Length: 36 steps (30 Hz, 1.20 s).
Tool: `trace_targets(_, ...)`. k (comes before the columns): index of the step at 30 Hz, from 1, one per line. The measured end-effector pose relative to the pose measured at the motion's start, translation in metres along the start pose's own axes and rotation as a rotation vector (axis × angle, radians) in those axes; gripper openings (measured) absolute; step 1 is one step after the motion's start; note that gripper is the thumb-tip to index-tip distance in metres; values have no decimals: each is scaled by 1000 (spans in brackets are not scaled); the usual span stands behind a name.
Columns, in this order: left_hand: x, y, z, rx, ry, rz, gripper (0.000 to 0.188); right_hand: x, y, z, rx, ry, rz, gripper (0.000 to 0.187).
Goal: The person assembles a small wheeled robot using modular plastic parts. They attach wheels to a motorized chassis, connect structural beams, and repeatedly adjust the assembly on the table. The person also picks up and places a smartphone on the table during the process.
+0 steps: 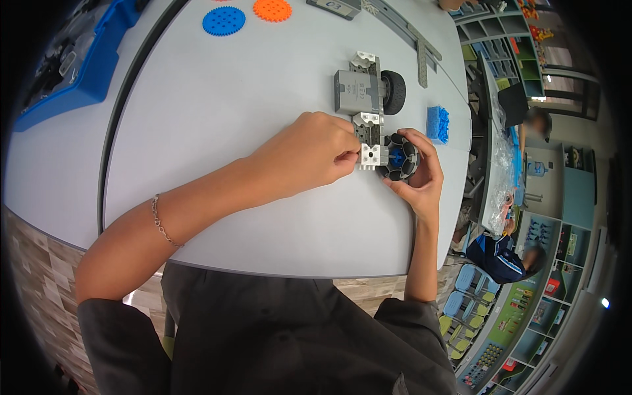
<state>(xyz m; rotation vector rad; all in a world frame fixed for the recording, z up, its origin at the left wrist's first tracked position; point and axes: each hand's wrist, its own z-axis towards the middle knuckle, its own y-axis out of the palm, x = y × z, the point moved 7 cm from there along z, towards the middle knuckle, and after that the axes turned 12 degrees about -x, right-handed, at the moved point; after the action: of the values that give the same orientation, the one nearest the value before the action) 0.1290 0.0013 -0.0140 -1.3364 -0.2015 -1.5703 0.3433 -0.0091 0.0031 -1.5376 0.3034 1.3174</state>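
Note:
A small robot car chassis of grey metal brackets (370, 155) lies on the table before me. A grey box-shaped module (354, 93) is fixed along its left side, and a black rubber-tyred wheel (394, 93) stands at its far right. On the near right end sits an omni wheel (399, 158) with black rollers and a blue hub. My right hand (423, 172) is closed round this wheel, thumb below and fingers above. Curled against the bracket's near left edge, my left hand (326, 147) grips the chassis; its fingertips are partly hidden.
Blue (224, 21) and orange gears (272, 9) lie at the far left, near another grey module (336, 6). Grey metal beams (421, 56) rest far right. A blue block of small pieces (438, 125) stands right; a blue bin (79, 85) sits left. People and shelves are beyond.

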Motion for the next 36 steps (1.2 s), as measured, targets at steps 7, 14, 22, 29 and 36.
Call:
trace_targets(7, 5, 2, -2, 15, 57, 81, 11, -1, -1, -1, -19, 37, -31, 90)
trace_targets(14, 10, 8, -4, 3, 147, 279, 5, -4, 0, 2, -57, 157, 6, 94)
trace_targets(22, 13, 7, -6, 42, 166, 289, 6, -29, 3, 3, -71, 199, -384, 90)
trace_targets(29, 6, 1, -6, 70, 76, 133, 5, -32, 8, 2, -104, 176, -534, 89)
trace_targets(36, 4, 2, -6, 31, 62, 143, 5, -27, 11, 0, 0, 143, -377, 83)
